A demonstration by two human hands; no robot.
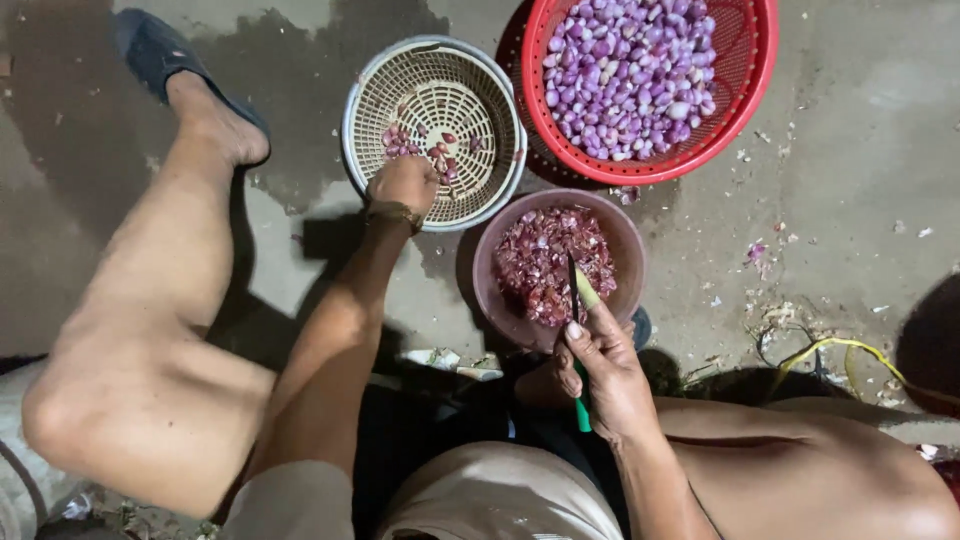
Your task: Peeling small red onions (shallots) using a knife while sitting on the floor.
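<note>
We are sitting low over a concrete floor (860,150), reaching our left hand (403,184) into the beige perforated basket (436,130) on the far left. The fingers are curling down among the few unpeeled shallots (420,148) lying there; whether they are already pinching one we cannot tell, since the back of the hand is hiding the tips. Our right hand (605,365) is waiting nearer to us, fingers pressed together around the green handle of a small knife (578,300), the thumb lying along it and the blade pointing away over the brown bowl (556,268).

That bowl, just right of the beige basket, is sitting heaped with reddish skins (548,262). Farther off to the right, the red basket (650,85) is holding a deep pile of pale purple peeled shallots (628,72).

Judging by how things are lying, most of the peeling looks done: the peeled pile is large, and only a small scatter is remaining in the beige basket.
</note>
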